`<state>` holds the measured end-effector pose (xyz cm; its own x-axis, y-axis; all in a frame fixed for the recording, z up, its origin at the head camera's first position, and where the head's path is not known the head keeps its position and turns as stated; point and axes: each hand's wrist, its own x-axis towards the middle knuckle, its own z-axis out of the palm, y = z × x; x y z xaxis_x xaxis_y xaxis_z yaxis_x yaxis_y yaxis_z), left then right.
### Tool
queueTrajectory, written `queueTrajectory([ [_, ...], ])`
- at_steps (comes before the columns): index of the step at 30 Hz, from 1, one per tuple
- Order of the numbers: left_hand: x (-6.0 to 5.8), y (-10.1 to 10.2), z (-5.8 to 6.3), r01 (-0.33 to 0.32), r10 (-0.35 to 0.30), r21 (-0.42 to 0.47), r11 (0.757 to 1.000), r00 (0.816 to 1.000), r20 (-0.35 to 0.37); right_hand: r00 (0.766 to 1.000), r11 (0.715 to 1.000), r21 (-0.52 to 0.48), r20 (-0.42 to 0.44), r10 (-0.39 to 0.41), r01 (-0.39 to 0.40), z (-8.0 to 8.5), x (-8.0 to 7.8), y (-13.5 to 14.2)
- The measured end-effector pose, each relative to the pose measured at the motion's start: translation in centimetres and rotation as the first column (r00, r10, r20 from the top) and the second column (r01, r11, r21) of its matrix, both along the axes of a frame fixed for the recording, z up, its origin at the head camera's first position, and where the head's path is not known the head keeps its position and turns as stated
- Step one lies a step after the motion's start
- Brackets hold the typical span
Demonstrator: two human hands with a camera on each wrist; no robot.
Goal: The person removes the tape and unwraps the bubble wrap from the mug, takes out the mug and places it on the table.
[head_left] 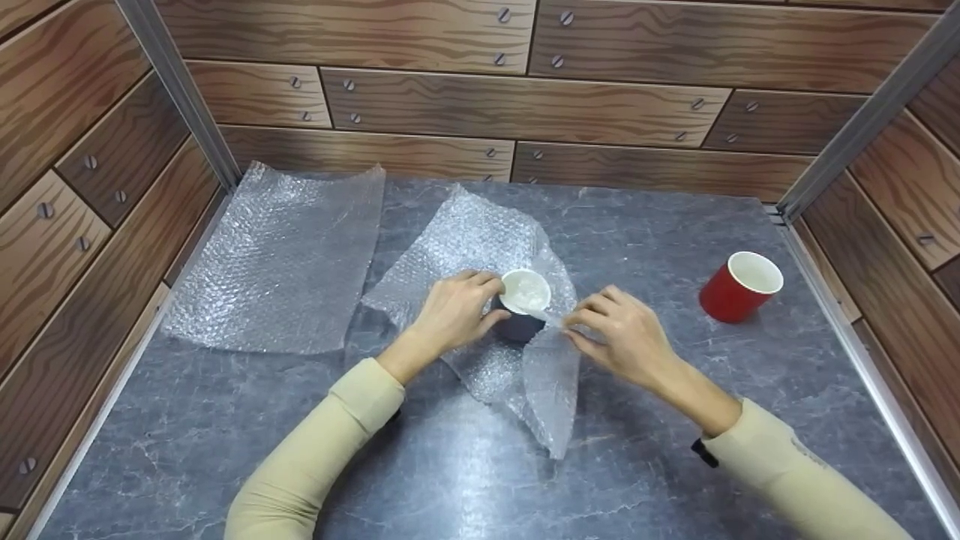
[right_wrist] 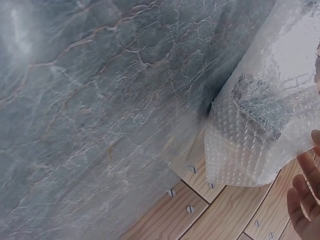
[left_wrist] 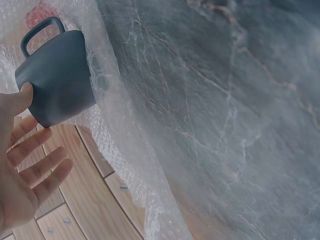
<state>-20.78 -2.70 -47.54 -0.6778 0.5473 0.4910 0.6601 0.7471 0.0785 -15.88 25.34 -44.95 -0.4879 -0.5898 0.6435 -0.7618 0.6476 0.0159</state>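
Note:
A dark blue-grey mug with a pale inside stands on a sheet of bubble wrap near the middle of the table. Something clear and crinkled shows in its mouth. My left hand pinches the mug at its rim; in the left wrist view the thumb lies against the mug's wall and the other fingers spread below. Between its thumb and fingertips my right hand holds an edge of the wrap, lifted beside the mug. From the right wrist, the raised wrap hangs by that hand.
A second sheet of bubble wrap lies flat at the left of the table. On the right stands a red mug with a white inside. Wood-patterned panels and metal rails enclose the grey marbled tabletop.

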Motion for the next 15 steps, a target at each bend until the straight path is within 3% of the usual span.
queueTrajectory([
  [15,0.0,0.1,0.2,-0.002,0.002,-0.011,1.000,1.000,0.012,1.000,0.999,-0.039,0.007,0.005,-0.004,-0.2,0.9,1.8],
])
